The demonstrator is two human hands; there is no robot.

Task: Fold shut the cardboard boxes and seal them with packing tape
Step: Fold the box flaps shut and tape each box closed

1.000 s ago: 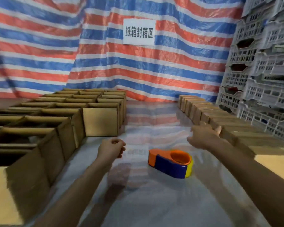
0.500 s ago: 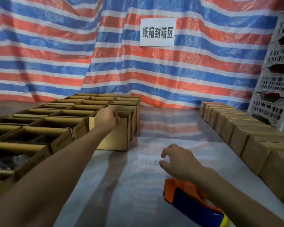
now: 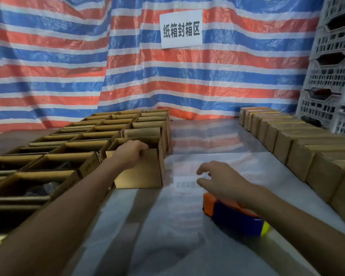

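Note:
My left hand (image 3: 130,153) grips the top edge of the near wall of an open cardboard box (image 3: 142,172) at the front right corner of a block of open boxes (image 3: 72,156) on the left. My right hand (image 3: 220,179) hovers over the table to the right of that box, fingers loosely spread, holding nothing. Under my right wrist lies an orange, blue and yellow tape dispenser (image 3: 233,216), partly hidden by the forearm. A row of closed boxes (image 3: 299,148) lines the right side.
The table (image 3: 183,236) is covered with shiny clear plastic. A red, white and blue striped tarp (image 3: 68,66) with a white sign (image 3: 181,28) hangs behind. Stacked white plastic crates (image 3: 335,76) stand at the far right.
My left hand reached forward from mid-table and took hold of the box's edge. My right hand came back from the closed boxes to above the tape dispenser. The view moved closer.

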